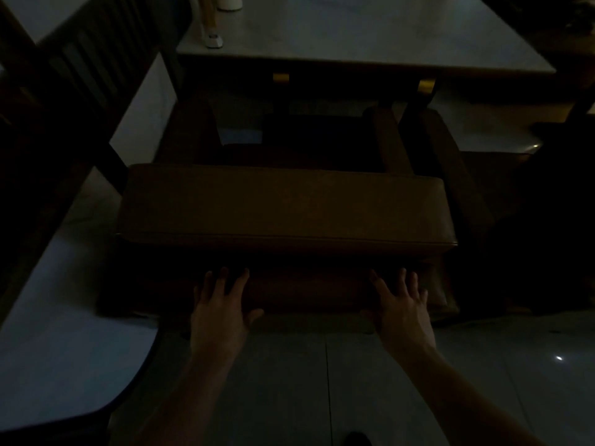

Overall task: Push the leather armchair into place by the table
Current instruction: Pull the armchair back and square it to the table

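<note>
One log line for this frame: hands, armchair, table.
left hand: flat on chair back | right hand: flat on chair back | leather armchair: facing table, armrests near its edge | lighting: dim

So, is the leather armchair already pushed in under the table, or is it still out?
Partly in. The armrest fronts of the leather armchair reach the edge of the table, but seat and backrest are still outside it.

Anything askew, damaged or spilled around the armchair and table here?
Nothing stands out. The leather armchair sits square to the table, with the left hand and right hand flat against its back. The scene is very dim.
</note>
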A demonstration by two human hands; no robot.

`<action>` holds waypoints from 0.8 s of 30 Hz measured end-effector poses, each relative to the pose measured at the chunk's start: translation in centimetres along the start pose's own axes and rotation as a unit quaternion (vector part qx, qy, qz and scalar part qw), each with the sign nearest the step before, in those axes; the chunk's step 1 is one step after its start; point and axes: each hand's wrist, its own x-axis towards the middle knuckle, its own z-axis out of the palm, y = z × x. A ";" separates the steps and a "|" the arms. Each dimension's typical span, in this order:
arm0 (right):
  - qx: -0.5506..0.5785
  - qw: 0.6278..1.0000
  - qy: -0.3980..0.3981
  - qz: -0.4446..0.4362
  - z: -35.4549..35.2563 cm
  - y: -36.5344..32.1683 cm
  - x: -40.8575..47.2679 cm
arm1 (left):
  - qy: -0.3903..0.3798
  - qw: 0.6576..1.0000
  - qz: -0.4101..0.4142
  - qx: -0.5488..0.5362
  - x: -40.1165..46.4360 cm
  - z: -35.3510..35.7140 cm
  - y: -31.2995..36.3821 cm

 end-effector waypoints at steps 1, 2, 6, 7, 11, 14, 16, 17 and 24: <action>0.003 1.000 0.002 0.001 0.0 0.0 -0.1 | 0.001 1.000 0.001 0.000 -0.1 0.0 0.0; 0.003 1.000 0.003 0.003 0.1 0.0 -0.1 | 0.001 1.000 0.002 0.000 -0.2 0.0 0.0; 0.001 1.000 0.009 0.005 0.9 0.1 -0.6 | -0.005 1.000 0.000 0.001 -0.6 0.0 0.0; 0.001 1.000 0.008 0.004 1.0 0.1 -0.6 | -0.004 1.000 0.001 -0.001 -0.7 0.0 0.0; 0.005 1.000 0.004 0.001 1.1 0.2 -0.4 | -0.006 1.000 -0.005 -0.006 -0.6 0.1 0.0; 0.001 1.000 0.003 0.000 0.7 0.2 -0.4 | -0.019 1.000 -0.002 -0.003 -0.3 0.1 -0.1; 0.002 1.000 0.003 -0.001 0.5 0.2 -0.5 | -0.021 1.000 -0.001 -0.005 -0.4 -0.1 0.0; 0.005 1.000 0.002 -0.004 0.4 0.2 -0.6 | -0.020 1.000 0.001 -0.004 -0.4 -0.3 0.0; 0.035 0.999 -0.036 -0.019 -0.3 0.8 -0.6 | -0.047 0.999 0.003 0.015 -0.1 -0.8 0.0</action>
